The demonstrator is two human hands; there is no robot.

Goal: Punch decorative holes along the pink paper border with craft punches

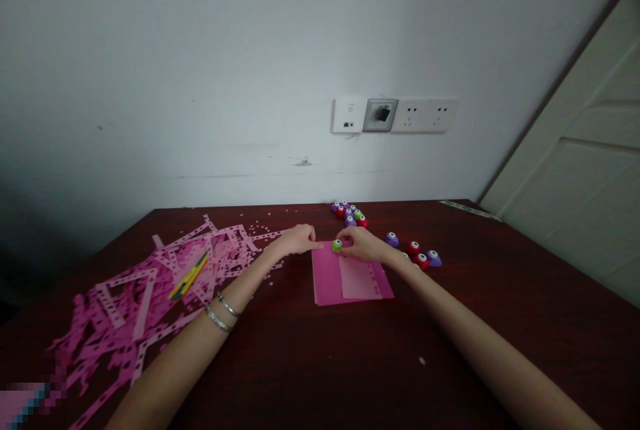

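Pink scraps [120, 317] litter the left of the worktop [300, 363]. Toward its far edge, the left hand [300, 239] pinches a corner of the pink paper [327, 283]; the right hand [361, 243] grips what looks like a green punch [337, 245] on its far edge. Hold everything square.

In the lower left of the frame, the left forearm [177, 373] is wearing two silver-coloured bracelets: one thin bangle [228, 305] and one broader textured bracelet [217, 319], its details blurring. The right forearm [480, 343], the left hand [299, 239] and the right hand [363, 243] are showing bare.
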